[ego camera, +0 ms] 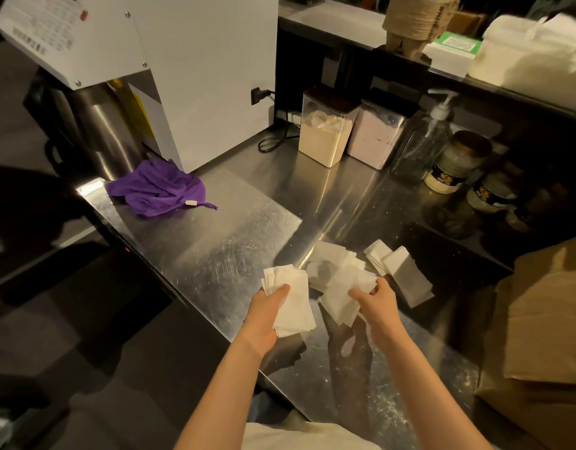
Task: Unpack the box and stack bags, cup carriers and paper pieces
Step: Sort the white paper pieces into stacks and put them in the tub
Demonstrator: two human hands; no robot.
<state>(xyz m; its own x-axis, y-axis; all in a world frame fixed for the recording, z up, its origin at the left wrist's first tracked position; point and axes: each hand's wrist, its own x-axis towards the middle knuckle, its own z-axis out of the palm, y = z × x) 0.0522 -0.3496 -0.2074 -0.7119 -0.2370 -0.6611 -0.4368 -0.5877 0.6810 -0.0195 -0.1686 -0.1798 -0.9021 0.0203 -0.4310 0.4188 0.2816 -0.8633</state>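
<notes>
A scratched steel counter is seen; a crumpled purple cloth is laid at its far left, just beside the base of a white machine; a coiled black cable is spread to the right of the machine; a beige-powder container and a pink-powder container are stood side by side; a pump bottle, a jar and a second jar are set further right; loose white paper pieces are scattered in the near middle; brown paper bags are piled at the near right.
</notes>
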